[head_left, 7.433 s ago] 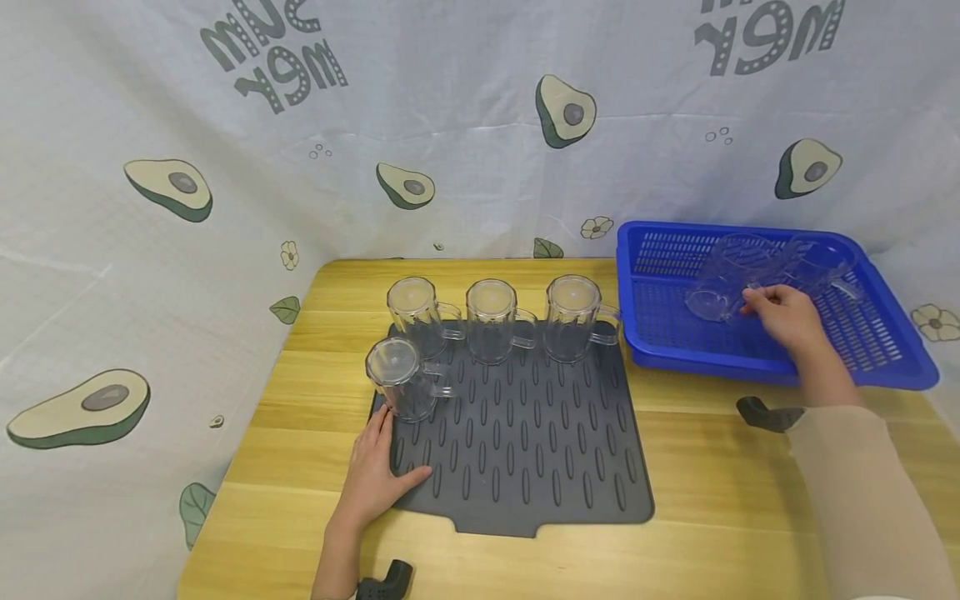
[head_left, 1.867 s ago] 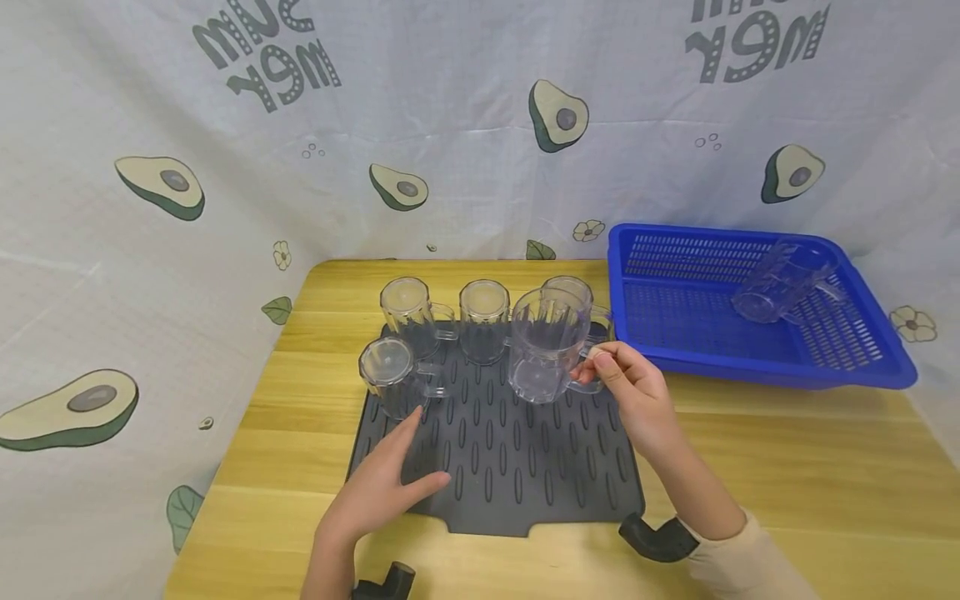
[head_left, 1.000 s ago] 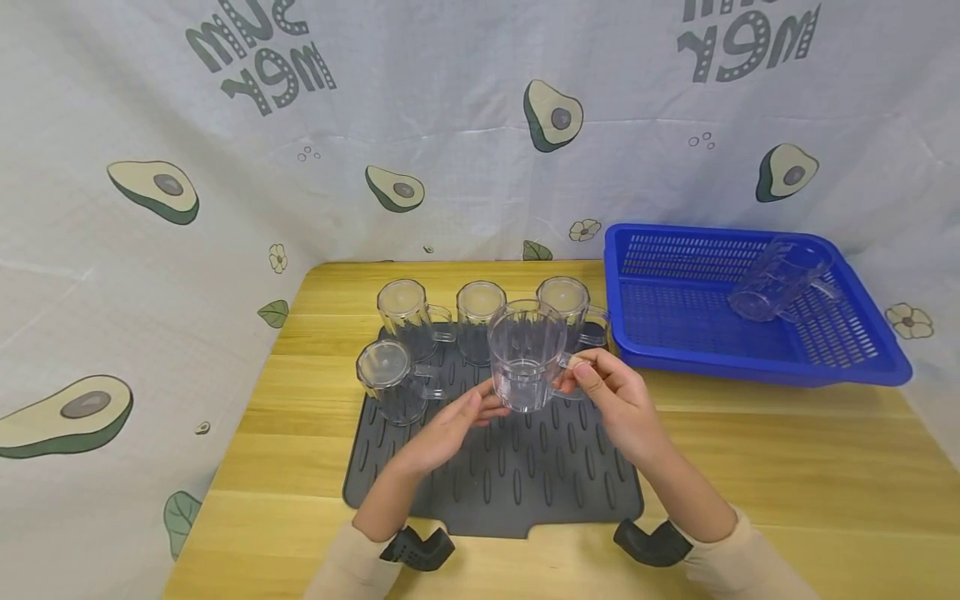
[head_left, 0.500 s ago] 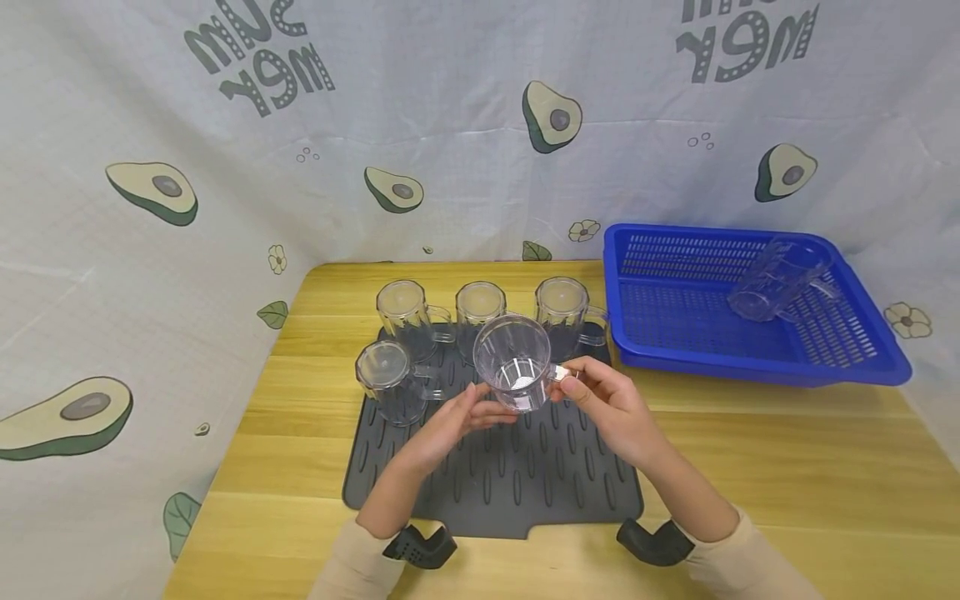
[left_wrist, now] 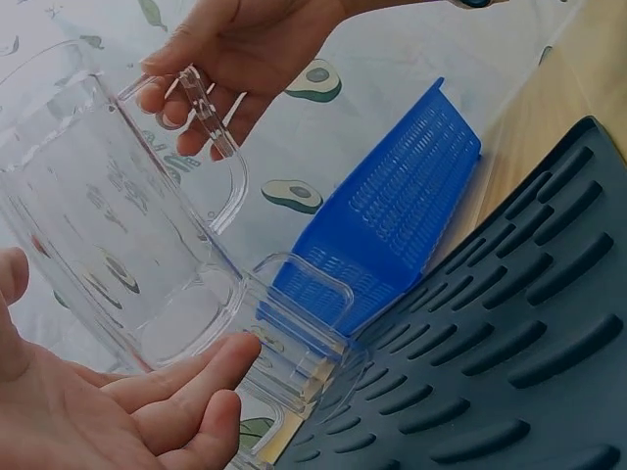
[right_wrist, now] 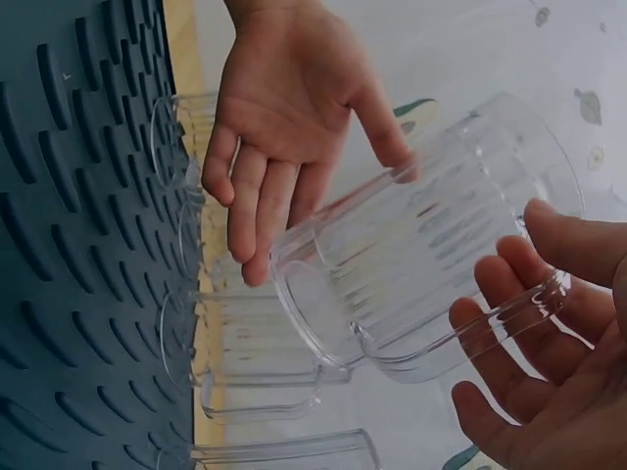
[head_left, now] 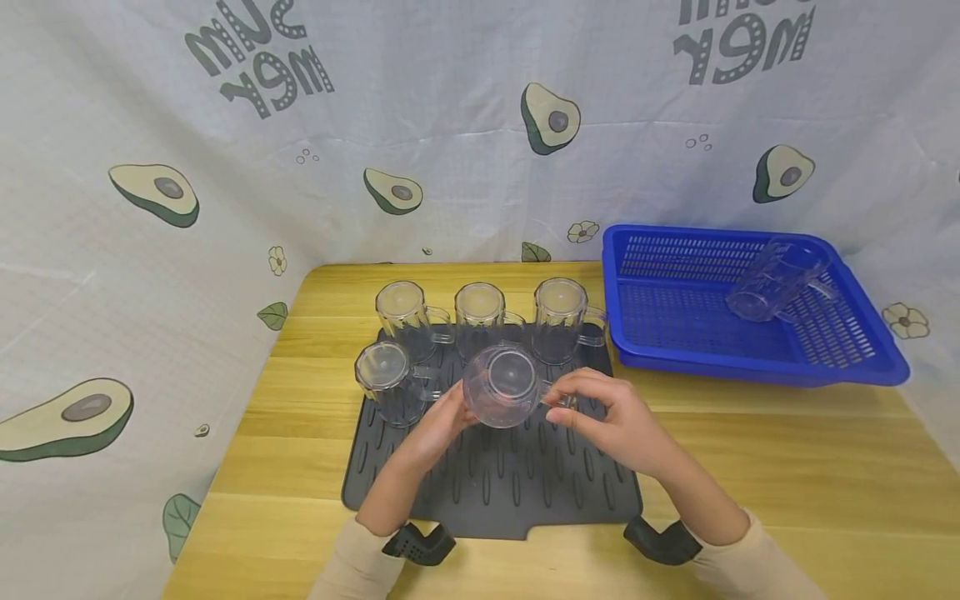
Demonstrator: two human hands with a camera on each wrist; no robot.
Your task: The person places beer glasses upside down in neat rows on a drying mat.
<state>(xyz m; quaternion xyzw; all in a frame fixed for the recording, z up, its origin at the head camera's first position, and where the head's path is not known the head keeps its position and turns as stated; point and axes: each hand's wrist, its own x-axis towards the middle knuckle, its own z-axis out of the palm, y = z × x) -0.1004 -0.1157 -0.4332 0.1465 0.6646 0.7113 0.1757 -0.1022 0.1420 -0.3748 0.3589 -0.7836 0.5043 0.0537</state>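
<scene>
A clear ribbed plastic mug (head_left: pixel 498 392) is held above the dark grey drying mat (head_left: pixel 517 487), its mouth tilted toward me. My right hand (head_left: pixel 618 421) grips its handle, fingers curled through it, as the right wrist view of the mug (right_wrist: pixel 431 235) shows. My left hand (head_left: pixel 431 433) lies against the mug's other side, palm up; in the right wrist view the left hand's (right_wrist: pixel 289 108) fingers are loosely extended and its thumb touches the wall. Upside down on the mat stand several like mugs: three along the back, and one mug (head_left: pixel 390 383) at left.
Just right of the mat, a blue perforated basket (head_left: pixel 705 362) holds one clear mug (head_left: pixel 776 279) lying tilted. A wooden table (head_left: pixel 750 467) carries everything. Behind hangs a white cloth (head_left: pixel 465 83) printed with avocados.
My right hand took a mug from the basket and brought it left over the mat. My left hand came up to it. In the last second the mug tipped toward me and lowered slightly.
</scene>
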